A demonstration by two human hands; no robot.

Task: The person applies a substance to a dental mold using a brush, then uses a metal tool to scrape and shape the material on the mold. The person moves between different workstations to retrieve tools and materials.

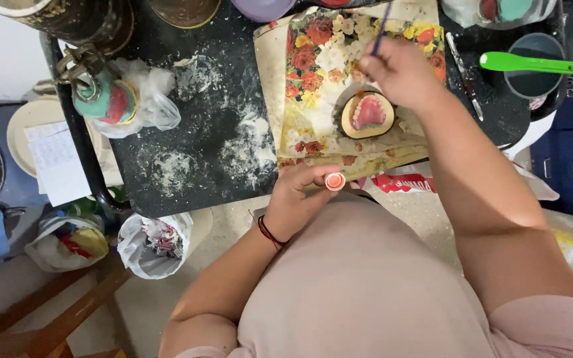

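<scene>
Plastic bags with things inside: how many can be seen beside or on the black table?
3. One clear plastic bag lies on the black table at its left edge. Two bags sit on the floor below: a white one and another left of it. More may be hidden.

Only 1 view was given, taken from a camera worn on the head. The scene was looked down on almost vertically, so the wearer's chest and both forearms were seen filling the lower half of the frame. The black table (187, 139) was placed across the upper half, its far part cut off by the top edge. The left hand (303, 192) and right hand (396, 69) were caught at close range, near the centre. The floor (134, 298) was seen further off at lower left. No 2nd view was available for overlap.
</scene>
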